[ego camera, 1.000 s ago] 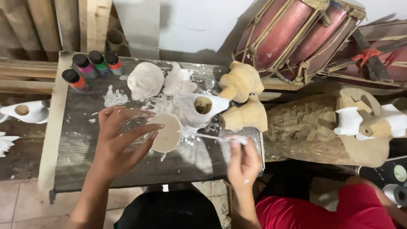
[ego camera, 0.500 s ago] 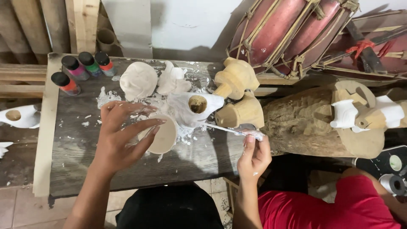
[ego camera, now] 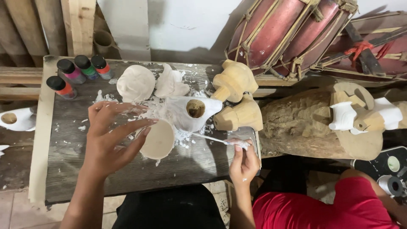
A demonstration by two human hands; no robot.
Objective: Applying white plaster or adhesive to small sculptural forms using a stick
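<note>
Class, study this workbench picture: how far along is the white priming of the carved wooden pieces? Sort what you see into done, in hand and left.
Done: two white-coated pieces sit on the log at right.
In hand: the right hand holds a paint-loaded brush beside the white-coated piece; the left hand hovers at the cup of white paint.
Left: two bare wooden pieces and the capped colour bottles.

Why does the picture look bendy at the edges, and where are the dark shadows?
Head view: a wide lens bows the table edge and planks; light is soft and even, with no glare; shadows fall behind the drums on the wall and under the left hand; the right hand and brush look sharp.
</note>
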